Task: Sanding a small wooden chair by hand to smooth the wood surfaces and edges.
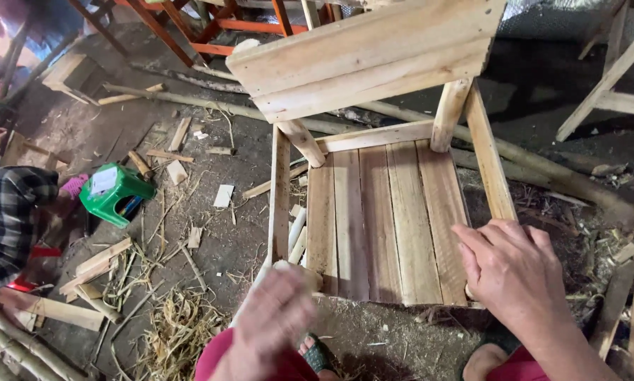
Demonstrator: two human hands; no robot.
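Head view: unfinished wooden chair [384, 176] lies tipped on the dirt floor [225, 240], seat slats and backrest boards already fixed, wood bare. Right hand [511, 271] rests flat on the seat's corner by the side rail, fingers spread, holding nothing. Left hand [271, 324] is blurred near the front leg; grip can't be told. Green plastic stool [114, 192] and offcuts lie well apart.

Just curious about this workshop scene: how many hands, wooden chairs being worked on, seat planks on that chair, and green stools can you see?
Hands: 2, the left hand blurred, the right hand resting on the chair
Wooden chair at the hands: 1
Seat planks: 5
Green stool: 1
Total: 9
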